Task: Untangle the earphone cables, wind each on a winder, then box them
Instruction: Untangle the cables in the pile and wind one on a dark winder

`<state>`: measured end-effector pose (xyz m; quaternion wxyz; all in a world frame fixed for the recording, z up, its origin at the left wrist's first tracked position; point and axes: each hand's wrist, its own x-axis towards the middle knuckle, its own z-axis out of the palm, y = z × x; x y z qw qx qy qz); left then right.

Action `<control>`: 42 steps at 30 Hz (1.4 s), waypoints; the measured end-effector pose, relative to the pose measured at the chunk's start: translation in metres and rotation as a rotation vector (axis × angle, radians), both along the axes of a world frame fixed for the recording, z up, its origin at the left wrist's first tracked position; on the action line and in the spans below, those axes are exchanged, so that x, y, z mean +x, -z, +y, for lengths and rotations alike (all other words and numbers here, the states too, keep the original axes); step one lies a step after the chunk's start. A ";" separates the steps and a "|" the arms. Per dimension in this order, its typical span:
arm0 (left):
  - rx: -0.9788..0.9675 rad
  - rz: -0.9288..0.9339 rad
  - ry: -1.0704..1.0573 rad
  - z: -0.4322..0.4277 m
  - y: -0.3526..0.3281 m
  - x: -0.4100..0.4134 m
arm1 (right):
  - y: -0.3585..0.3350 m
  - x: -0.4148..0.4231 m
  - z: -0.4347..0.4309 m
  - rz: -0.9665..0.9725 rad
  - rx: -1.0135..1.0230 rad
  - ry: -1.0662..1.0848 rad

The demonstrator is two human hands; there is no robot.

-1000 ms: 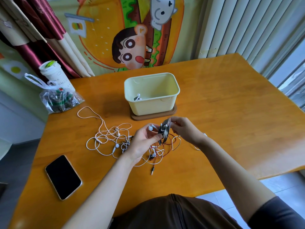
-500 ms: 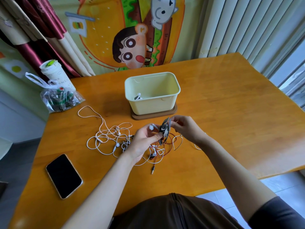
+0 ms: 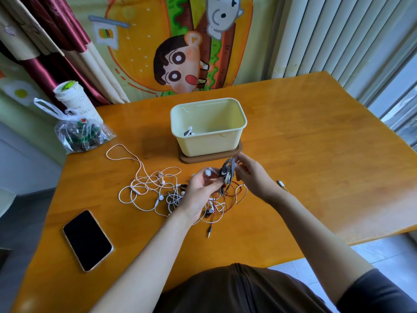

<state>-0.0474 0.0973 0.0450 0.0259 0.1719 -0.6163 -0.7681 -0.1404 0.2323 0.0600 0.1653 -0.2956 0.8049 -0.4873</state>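
Observation:
My left hand pinches a grey winder with white cable wound on it, held above the table. White earbuds stick out beside my left fingers. My right hand touches the winder's upper right edge with curled fingers. A tangle of white earphone cables lies on the table to the left, and a red cable lies under my hands. The pale yellow box stands behind on a brown lid, with one wound earphone inside.
A black phone lies at the front left. A plastic bag and a paper cup stand at the table's far left corner. A small plug lies right of my right wrist. An audio jack lies near the front.
Both hands with the winder have stayed in place just in front of the box; the fingers of my right hand have shifted slightly along the winder's top.

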 end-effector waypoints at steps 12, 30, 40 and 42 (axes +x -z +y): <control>0.092 0.049 -0.065 0.001 -0.002 0.001 | 0.000 0.000 0.001 0.136 0.046 -0.019; 0.358 -0.010 -0.143 -0.006 -0.001 0.000 | 0.000 -0.001 -0.007 0.110 0.038 -0.016; 0.677 -0.048 -0.143 -0.005 -0.011 -0.006 | 0.012 0.010 -0.015 -0.076 -0.055 0.098; 0.662 -0.068 -0.202 -0.005 -0.008 -0.009 | 0.013 0.020 -0.020 -0.059 -0.017 0.120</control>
